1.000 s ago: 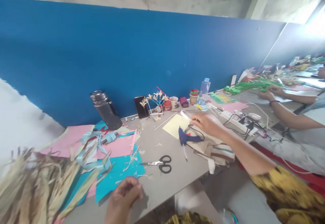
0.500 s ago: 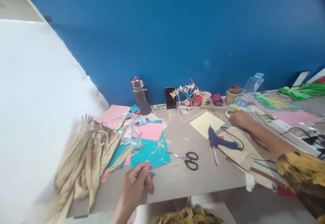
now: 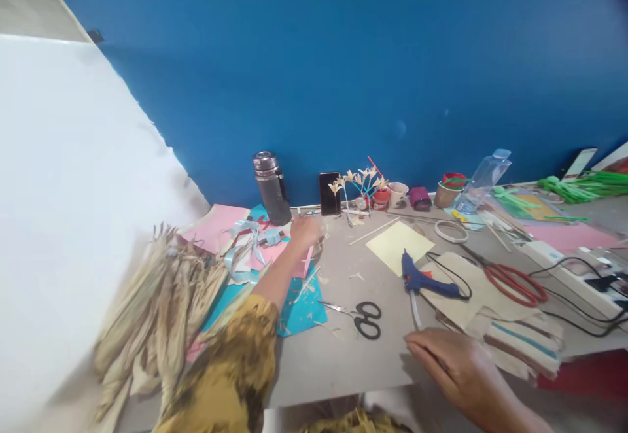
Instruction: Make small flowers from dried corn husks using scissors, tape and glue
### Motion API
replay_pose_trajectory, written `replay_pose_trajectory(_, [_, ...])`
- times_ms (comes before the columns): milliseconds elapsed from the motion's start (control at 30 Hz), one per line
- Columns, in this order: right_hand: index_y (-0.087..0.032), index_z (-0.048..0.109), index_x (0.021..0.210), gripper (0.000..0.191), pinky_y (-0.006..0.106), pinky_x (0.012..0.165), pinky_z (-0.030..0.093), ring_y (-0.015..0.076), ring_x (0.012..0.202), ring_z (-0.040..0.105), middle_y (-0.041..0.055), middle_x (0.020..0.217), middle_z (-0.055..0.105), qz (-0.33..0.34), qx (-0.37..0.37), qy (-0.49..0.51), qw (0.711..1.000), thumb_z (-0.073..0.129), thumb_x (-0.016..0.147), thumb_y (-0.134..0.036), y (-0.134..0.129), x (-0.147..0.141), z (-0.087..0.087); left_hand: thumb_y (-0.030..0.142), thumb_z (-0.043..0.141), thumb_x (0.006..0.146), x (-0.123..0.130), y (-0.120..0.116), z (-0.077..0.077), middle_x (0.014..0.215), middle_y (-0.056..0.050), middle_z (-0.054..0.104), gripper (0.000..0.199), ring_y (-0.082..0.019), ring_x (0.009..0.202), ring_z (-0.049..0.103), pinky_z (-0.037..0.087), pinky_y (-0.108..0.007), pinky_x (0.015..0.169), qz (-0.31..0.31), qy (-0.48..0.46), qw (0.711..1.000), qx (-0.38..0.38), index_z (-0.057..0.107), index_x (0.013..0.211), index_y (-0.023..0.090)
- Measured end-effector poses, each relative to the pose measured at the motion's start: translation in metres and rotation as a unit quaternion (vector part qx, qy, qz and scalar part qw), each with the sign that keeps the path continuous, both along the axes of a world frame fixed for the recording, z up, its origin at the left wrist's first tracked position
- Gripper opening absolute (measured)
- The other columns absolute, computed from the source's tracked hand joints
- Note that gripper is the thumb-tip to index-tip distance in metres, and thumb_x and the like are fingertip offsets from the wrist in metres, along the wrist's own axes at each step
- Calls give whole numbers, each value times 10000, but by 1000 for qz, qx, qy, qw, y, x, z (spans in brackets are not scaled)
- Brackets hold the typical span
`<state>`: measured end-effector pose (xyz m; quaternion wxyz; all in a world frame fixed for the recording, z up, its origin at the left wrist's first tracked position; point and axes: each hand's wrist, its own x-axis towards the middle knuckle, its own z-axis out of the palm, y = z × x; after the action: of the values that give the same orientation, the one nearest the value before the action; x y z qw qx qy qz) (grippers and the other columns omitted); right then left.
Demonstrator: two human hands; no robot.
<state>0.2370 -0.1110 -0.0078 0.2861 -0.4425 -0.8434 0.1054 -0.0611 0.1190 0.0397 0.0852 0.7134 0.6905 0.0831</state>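
Observation:
My left hand (image 3: 305, 231) reaches to the back of the table, between the grey flask (image 3: 272, 191) and the black phone (image 3: 330, 193), over the pink paper's edge. Its fingers are blurred and hard to make out. Near the front edge, my right hand (image 3: 449, 361) is closed, fingers pressed together; whatever they may hold is hidden. Just beyond it lies the blue glue gun (image 3: 426, 280) with a white glue stick. Black-handled scissors (image 3: 366, 320) lie open on the table between my arms. Pale husk flowers (image 3: 360, 178) stand by the phone.
Dried corn husks (image 3: 167, 322) pile up at the left. Yellow paper (image 3: 400, 244), a tape roll (image 3: 451, 231), red-handled pliers (image 3: 515, 284) and a power strip (image 3: 574, 276) lie to the right. A plastic bottle (image 3: 483, 181) leans near the blue wall.
My left hand has moved from the front edge to the back, beside the flask. My right hand has drawn back from the tape roll to the front edge.

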Motion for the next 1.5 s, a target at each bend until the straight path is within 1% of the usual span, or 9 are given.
replay_pose_trajectory(200, [-218,702,951,235,251,634,535,186,746,728,62,857,762,-77,-26,66,995,479,1001,-273,-27,0,-24,243,647,776,29,19,-25,993,-165,722,139,-308,1041,596,421,-411,913,-41,-43,998,-14,699,842,133])
replay_pose_trajectory(367, [-208,683,1016,250,305,750,537,216,851,706,88,957,744,-34,-109,13,993,438,1002,-260,-4,-30,-7,274,594,796,29,-1,-4,826,-64,704,166,-189,785,602,441,-289,740,-129,-139,982,-17,694,838,148])
replay_pose_trajectory(533, [-155,596,1196,282,321,818,492,256,1022,657,161,1229,628,-76,-140,-133,978,464,948,-133,29,-80,-1,254,604,734,-12,-71,24,698,-31,668,152,-169,664,583,425,-274,638,-138,-193,971,-27,694,786,144])
replay_pose_trajectory(767, [-166,603,1034,107,282,637,402,243,873,682,114,1049,614,-90,-168,-239,952,537,949,-164,41,-92,0,238,626,755,-35,-196,16,717,-7,713,142,-178,719,639,428,-259,658,-293,-263,891,-226,741,672,235])
replay_pose_trajectory(867, [-168,606,1051,113,277,631,387,244,886,693,106,1045,630,-101,-179,-258,944,540,960,-187,38,-89,5,261,570,822,-46,-205,6,719,-12,704,223,-187,737,633,415,-266,663,-258,-266,912,-178,737,677,243])
replay_pose_trajectory(1033, [-170,603,1066,145,293,691,412,238,914,687,116,1084,645,-150,-189,-214,946,494,980,-212,35,-84,6,253,517,843,-59,-176,-21,887,-76,668,145,-228,840,601,407,-318,736,-39,-154,987,-34,647,819,192])
replay_pose_trajectory(1200, [-167,598,1058,148,292,651,400,244,859,682,109,1036,651,-205,-190,-199,939,494,968,-221,39,-89,-4,156,502,808,-55,-158,-39,920,-75,606,77,-226,882,574,395,-320,731,-26,-80,996,-43,538,759,202])
replay_pose_trajectory(1400, [-192,636,1032,184,264,624,430,190,771,641,84,1014,656,-148,-189,44,970,534,948,-320,39,-104,-4,257,489,834,-49,-181,-14,737,0,556,107,-172,711,517,400,-299,690,-33,-336,941,-23,512,741,208])
replay_pose_trajectory(1500, [-171,640,1117,386,249,559,433,141,617,564,43,879,671,-8,-302,275,913,557,927,-497,39,-118,6,278,545,792,-34,-204,-3,678,28,530,100,-136,637,470,386,-271,636,-37,-454,889,-54,552,730,199])
